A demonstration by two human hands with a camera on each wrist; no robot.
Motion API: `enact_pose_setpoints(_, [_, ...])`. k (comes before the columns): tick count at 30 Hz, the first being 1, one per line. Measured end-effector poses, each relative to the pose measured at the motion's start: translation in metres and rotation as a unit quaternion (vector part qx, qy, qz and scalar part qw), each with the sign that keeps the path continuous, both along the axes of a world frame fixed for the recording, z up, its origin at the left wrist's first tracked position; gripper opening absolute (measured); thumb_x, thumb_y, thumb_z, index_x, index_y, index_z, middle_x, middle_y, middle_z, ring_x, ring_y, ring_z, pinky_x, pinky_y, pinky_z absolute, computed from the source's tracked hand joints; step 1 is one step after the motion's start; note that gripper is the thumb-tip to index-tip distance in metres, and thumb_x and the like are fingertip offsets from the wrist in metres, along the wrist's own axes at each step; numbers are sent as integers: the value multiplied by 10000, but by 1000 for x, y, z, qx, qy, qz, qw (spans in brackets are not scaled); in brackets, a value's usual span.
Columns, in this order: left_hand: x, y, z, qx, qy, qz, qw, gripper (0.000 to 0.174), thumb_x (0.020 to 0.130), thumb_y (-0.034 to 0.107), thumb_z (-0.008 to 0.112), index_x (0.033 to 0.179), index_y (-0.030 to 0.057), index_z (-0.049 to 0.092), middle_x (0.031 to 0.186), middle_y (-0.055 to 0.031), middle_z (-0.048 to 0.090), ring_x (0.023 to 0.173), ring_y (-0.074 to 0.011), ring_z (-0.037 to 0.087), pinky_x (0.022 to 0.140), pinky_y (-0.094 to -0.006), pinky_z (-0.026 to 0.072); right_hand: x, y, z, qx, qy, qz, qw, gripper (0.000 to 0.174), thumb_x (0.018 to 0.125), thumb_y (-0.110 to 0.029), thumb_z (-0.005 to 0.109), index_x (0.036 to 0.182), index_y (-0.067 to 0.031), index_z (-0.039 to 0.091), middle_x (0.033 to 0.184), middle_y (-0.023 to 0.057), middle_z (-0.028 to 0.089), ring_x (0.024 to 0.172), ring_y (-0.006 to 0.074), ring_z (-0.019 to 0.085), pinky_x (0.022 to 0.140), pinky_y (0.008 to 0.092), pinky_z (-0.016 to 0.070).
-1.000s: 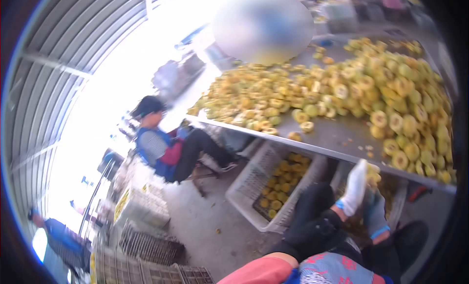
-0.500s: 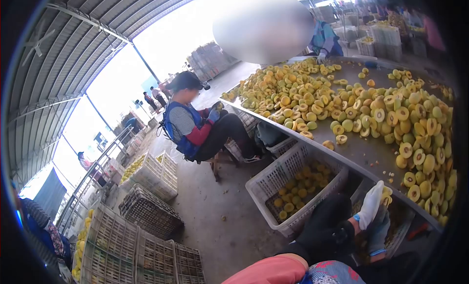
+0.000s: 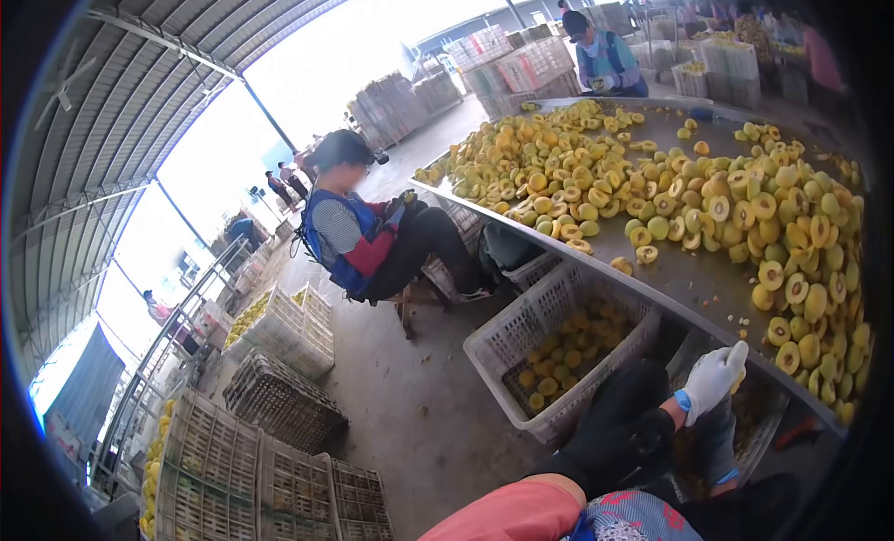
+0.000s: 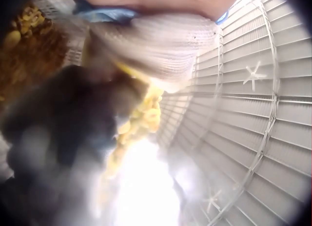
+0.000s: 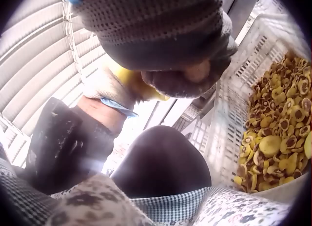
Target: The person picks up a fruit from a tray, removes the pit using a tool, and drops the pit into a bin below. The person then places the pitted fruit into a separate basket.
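From my end, the metal table [image 3: 684, 273] carries a loose heap of halved fruit [image 3: 764, 206]; plastic crates [image 3: 289, 401] stand on the grey floor [image 3: 405, 373].

A yellow fruit [image 5: 127, 78], partly covered, lies between left hand [image 5: 108, 86] and right hand [image 5: 163, 43].

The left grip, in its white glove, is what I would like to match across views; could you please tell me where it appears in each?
Head: left grip at the lower right.
Left wrist: left grip, upper middle, close up.
Right wrist: left grip, left of centre.
Shared landmark: the light-blue cuff at the left wrist.
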State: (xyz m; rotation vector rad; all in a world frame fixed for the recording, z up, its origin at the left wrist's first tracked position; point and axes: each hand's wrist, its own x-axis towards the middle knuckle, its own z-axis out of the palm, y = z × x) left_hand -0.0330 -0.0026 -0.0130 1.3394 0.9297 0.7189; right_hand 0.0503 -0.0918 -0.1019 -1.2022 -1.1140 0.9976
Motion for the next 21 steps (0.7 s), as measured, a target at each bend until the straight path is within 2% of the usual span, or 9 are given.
enact_pose_setpoints(2, [3,0,2,-47,-64,11,997,450,992,450,560,930,17,665,791,-82,680,704,-140,633,682,-304,488,-3,0,5,-18,31,16,999,415,1036,-466,482,1068,-80,629,854,34,638,699,120,572,622,268,458])
enact_pose_setpoints(5, [13,-14,-8,156,-144,101,972,349,979,360,620,1008,19,688,851,-78,709,756,-132,658,725,-280,500,-1,-6,21,-103,160,65,980,424,1032,-507,464,1043,-117,631,788,13,614,626,104,547,563,250,437])
enact_pose_setpoints(8, [12,-15,-3,54,-95,62,992,319,992,291,614,1027,-16,689,881,-96,711,753,-110,643,709,-257,516,20,-22,53,-291,355,151,875,436,1029,-547,446,1018,-154,633,722,-9,590,553,88,522,504,232,415])
enact_pose_setpoints(10, [8,1,0,-64,-103,-87,989,346,1003,303,581,994,-24,694,893,-117,720,751,-131,657,714,-261,529,32,-33,70,-342,310,139,876,444,1026,-574,434,1002,-178,635,678,-23,574,505,77,506,465,220,400])
enact_pose_setpoints(13, [11,11,-6,-119,-115,-236,958,381,1013,316,541,976,-32,692,887,-131,720,740,-161,671,705,-280,547,30,-40,95,-318,24,61,946,494,1032,-600,367,928,-181,607,587,-33,476,426,86,417,406,241,320])
enact_pose_setpoints(15, [19,9,-8,-143,-153,-207,956,412,1009,328,509,930,-38,680,878,-157,716,716,-200,679,686,-303,557,31,-39,90,-311,126,73,939,543,1022,-622,370,907,-135,583,560,-51,407,407,67,336,383,233,277])
enact_pose_setpoints(17, [26,5,7,-156,-189,-179,953,465,1014,369,478,908,-40,671,868,-183,708,700,-224,677,651,-316,560,39,-36,71,-261,443,227,828,559,1015,-637,375,856,-135,562,544,-68,360,390,59,287,365,229,245])
enact_pose_setpoints(20, [37,9,0,-163,-238,-154,945,466,1014,423,481,943,-17,618,907,-198,694,715,-271,676,626,-360,574,40,-28,57,-230,517,240,788,574,1016,-643,361,786,-145,528,531,-70,357,369,66,289,344,239,218])
enact_pose_setpoints(21, [39,10,-3,-167,-252,-139,943,462,1013,433,484,965,-11,606,925,-198,690,727,-279,677,624,-368,577,36,-27,67,-237,438,190,846,550,1022,-617,381,810,-134,542,555,-60,402,398,64,337,365,229,250])
